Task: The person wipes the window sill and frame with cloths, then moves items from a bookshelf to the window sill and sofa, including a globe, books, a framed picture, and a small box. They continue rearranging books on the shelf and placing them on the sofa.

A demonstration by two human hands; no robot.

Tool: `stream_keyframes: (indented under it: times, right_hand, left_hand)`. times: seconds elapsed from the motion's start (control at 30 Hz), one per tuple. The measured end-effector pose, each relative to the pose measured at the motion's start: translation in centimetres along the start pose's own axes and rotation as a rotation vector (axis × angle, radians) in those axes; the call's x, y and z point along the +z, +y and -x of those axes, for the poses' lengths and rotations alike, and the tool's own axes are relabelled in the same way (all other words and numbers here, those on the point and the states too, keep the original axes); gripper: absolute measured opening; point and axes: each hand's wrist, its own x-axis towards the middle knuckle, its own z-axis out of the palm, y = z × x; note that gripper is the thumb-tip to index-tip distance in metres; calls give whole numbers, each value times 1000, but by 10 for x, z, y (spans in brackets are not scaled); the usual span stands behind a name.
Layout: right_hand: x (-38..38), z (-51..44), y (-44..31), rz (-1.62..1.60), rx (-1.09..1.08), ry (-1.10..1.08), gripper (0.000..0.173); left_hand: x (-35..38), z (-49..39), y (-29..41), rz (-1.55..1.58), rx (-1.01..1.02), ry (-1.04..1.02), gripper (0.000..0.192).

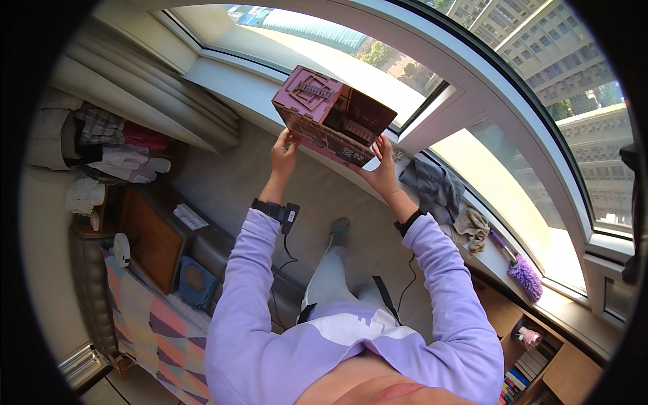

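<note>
A pink and dark box-shaped model house (306,96), with an open-topped compartment on its right side, is held out in front of me near the windowsill. My left hand (284,156) grips its lower left edge, thumb against the near side. At the lower right corner, my right hand (380,169) has its fingers around the edge. The near face carries printed decoration and some white writing. Both hands bear the model between them, and its underside is hidden. Black straps with cables sit on both wrists.
A long windowsill (233,91) curves below the windows. Dark grey cloth (435,190), a beige cloth (471,228) and a purple duster (525,278) lie along it. Shelves with books (516,379) stand at lower right. To the left are a curtain (136,96), a wooden cabinet (152,233) and a bed (152,324).
</note>
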Motion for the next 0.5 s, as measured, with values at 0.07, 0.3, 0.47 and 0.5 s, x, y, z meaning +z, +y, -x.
stream_keyframes:
  times: [0.07, 0.3, 0.47, 0.5]
  right_hand:
    - [20, -10, 23, 38, 35, -19, 99]
    - [26, -22, 70, 228, 39, -55, 99]
    - [22, -21, 81, 312, 129, -78, 102]
    - [23, -20, 80, 316, 111, -86, 103]
  left_hand:
    - [-7, -15, -24, 12, -52, 20, 44]
    - [14, -30, -85, 159, -131, 25, 37]
    - [26, -37, -99, 330, -156, 14, 31]
    - [26, -37, -100, 317, -176, 39, 30]
